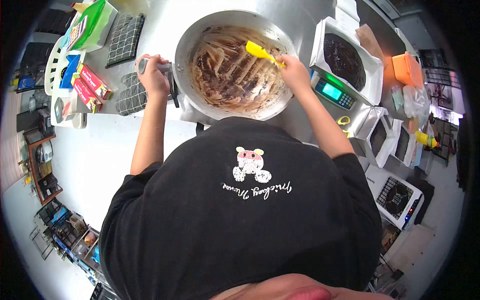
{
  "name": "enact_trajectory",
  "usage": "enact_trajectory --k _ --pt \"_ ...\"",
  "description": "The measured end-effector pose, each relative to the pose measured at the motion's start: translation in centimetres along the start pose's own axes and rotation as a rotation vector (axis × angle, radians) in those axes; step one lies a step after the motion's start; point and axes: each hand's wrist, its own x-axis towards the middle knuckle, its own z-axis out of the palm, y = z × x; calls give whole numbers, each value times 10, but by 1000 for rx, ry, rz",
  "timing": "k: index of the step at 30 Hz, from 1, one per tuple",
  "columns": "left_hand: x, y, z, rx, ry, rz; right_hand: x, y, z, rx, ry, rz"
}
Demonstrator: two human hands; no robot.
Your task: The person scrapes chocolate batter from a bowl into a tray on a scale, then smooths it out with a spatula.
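Observation:
A wide metal pan [181, 75] stands before me, its inside smeared with streaks of brown batter or chocolate. My left hand [154, 75] is closed round the pan's grey handle [142, 64] at the left side. Over the pan's right part, my right hand [295, 74] grips a yellow silicone spatula [261, 51], its blade pointing left above the smeared bottom. Close to my right wrist sits a digital scale [332, 91] with a lit green display. It bears a paper-lined tray of dark, glossy mixture [343, 61].
Checked oven mitts [125, 40] and red baking paper boxes [92, 82] lie on the left, near a green-and-clear container [96, 25]. At right are more lined trays [376, 136], yellow-handled scissors [343, 120], an orange tub [407, 69] and a white appliance [394, 196].

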Motion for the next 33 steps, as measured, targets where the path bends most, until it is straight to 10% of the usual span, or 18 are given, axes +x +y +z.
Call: enact_trajectory --k 5,18,24,33 --pt "3 -4 -4 -48 -30 -5 50 9 41 -120 143 5" --pt "4 -3 -8 -73 -42 -60 -11 -44 39 -16 -491 -296" --pt "9 -2 -4 -80 -90 -31 18 -12 16 -146 -59 -50" --pt "8 -4 -10 -83 -86 -65 -40 -47 34 -162 -343 -107"
